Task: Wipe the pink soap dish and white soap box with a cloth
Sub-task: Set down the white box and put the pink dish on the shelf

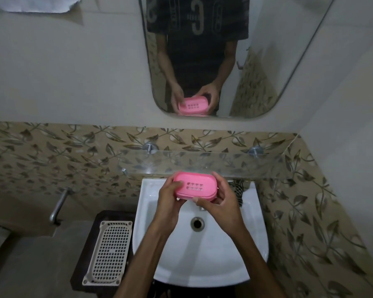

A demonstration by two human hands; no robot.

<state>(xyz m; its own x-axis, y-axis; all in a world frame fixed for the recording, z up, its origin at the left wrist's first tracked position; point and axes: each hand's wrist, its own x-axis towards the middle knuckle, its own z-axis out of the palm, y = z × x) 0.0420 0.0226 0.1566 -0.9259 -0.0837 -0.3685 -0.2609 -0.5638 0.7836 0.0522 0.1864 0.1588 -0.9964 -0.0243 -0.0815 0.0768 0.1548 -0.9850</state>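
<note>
I hold the pink soap dish (195,186) in both hands above the back of the white basin. It is oval with two rows of drain slots in its middle. My left hand (169,197) grips its left end, thumb on top. My right hand (221,201) wraps its right end and front edge. A white perforated soap box tray (109,252) lies on a dark stand left of the basin. A dark patterned cloth (238,190) rests on the basin's back right rim, partly hidden behind my right hand.
The white basin (252,233) has its drain (197,223) in the middle. A glass shelf (202,163) juts from the leaf-patterned tiles just above the dish. A mirror (267,61) hangs above. A metal tap (58,206) sticks out at the left wall.
</note>
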